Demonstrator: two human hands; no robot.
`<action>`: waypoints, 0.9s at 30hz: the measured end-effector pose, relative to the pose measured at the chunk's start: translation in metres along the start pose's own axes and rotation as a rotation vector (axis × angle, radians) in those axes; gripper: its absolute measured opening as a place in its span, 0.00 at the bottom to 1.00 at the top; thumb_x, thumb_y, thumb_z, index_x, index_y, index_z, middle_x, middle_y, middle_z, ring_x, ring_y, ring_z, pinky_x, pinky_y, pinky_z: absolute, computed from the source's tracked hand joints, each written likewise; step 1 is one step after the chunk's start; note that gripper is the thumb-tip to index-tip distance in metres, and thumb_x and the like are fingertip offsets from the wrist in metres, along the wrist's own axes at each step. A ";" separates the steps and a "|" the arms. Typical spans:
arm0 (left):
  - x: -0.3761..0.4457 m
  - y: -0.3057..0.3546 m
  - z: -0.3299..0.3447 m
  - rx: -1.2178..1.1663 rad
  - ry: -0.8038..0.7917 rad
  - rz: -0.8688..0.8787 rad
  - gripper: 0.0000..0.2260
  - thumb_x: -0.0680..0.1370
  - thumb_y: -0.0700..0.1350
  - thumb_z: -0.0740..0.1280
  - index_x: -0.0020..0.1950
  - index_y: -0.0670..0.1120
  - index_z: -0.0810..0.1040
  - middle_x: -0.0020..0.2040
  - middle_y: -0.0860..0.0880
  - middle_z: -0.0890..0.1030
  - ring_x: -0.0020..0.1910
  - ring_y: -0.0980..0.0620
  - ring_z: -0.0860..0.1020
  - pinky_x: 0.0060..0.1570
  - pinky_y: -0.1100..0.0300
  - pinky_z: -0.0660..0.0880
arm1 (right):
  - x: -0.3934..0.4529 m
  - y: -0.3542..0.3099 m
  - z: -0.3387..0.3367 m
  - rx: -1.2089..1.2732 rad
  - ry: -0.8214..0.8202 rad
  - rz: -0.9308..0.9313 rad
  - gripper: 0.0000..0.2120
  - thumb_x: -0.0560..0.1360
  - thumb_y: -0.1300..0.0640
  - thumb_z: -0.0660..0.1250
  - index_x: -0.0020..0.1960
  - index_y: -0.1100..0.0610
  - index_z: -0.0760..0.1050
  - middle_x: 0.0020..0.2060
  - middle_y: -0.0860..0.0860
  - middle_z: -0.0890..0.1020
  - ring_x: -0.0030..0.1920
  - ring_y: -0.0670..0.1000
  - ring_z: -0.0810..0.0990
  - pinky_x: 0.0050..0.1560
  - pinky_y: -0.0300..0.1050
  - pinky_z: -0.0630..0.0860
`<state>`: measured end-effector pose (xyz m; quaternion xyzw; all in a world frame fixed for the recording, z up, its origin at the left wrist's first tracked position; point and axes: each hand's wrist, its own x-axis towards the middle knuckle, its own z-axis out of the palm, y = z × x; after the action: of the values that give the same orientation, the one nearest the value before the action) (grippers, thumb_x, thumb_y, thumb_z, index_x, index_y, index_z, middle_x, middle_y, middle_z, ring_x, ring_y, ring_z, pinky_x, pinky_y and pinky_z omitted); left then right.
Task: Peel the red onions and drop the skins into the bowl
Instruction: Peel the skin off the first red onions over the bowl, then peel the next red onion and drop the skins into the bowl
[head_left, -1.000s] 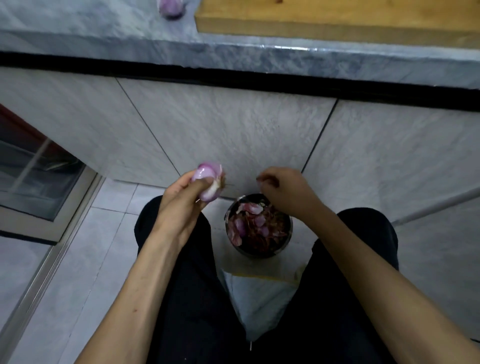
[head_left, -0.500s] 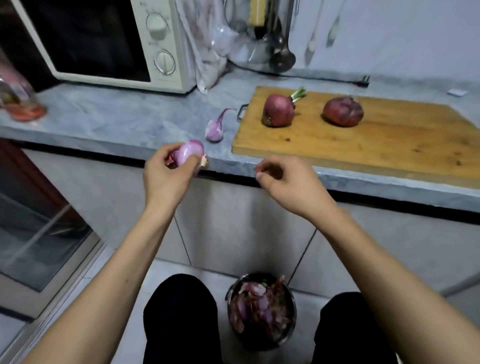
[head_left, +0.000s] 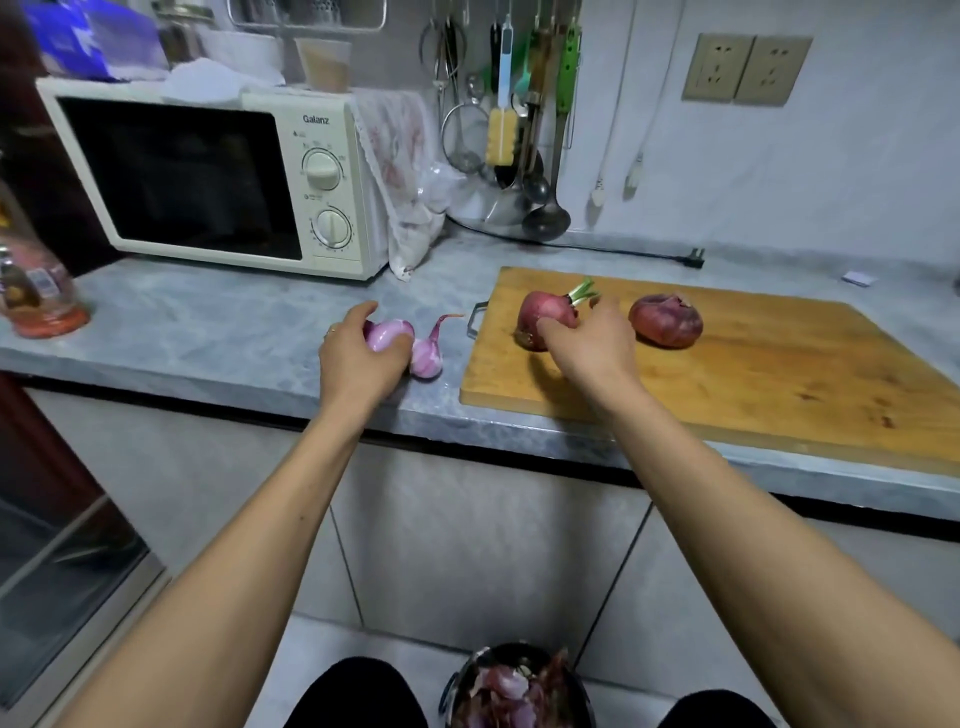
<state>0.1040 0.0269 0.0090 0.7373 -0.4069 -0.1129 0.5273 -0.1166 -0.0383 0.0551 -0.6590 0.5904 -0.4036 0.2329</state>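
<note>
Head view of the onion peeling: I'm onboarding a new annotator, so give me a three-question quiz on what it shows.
1. True or false: the left hand holds a peeled onion over the counter.
2. What does the right hand grip? A) the sprouting red onion B) the unsprouted red onion C) the microwave
3. Where is the bowl of skins?

Key: 1 true. 2 A. 3 Low down between the person's knees, below the counter.
</note>
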 end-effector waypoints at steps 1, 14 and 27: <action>0.000 0.000 -0.001 0.001 -0.008 0.003 0.31 0.70 0.52 0.69 0.73 0.48 0.73 0.59 0.43 0.79 0.62 0.43 0.76 0.62 0.57 0.69 | 0.006 -0.001 0.004 0.023 -0.010 0.061 0.29 0.71 0.47 0.70 0.65 0.60 0.66 0.61 0.58 0.74 0.61 0.60 0.74 0.52 0.45 0.69; -0.011 0.015 -0.011 0.018 0.022 0.155 0.26 0.77 0.42 0.70 0.75 0.44 0.71 0.72 0.43 0.70 0.54 0.58 0.68 0.53 0.78 0.59 | 0.019 -0.003 0.031 0.209 -0.034 0.156 0.18 0.66 0.42 0.73 0.45 0.54 0.72 0.44 0.50 0.79 0.49 0.55 0.79 0.51 0.48 0.77; -0.151 0.018 -0.016 -0.516 -0.334 0.049 0.07 0.80 0.45 0.70 0.57 0.52 0.82 0.53 0.51 0.86 0.52 0.48 0.85 0.52 0.53 0.82 | -0.128 0.045 -0.035 0.428 -0.353 -0.235 0.27 0.64 0.53 0.81 0.60 0.52 0.75 0.54 0.47 0.81 0.51 0.42 0.81 0.53 0.40 0.79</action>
<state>0.0077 0.1444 -0.0086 0.5403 -0.4634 -0.3195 0.6255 -0.1682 0.0825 0.0067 -0.7187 0.3619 -0.4222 0.4174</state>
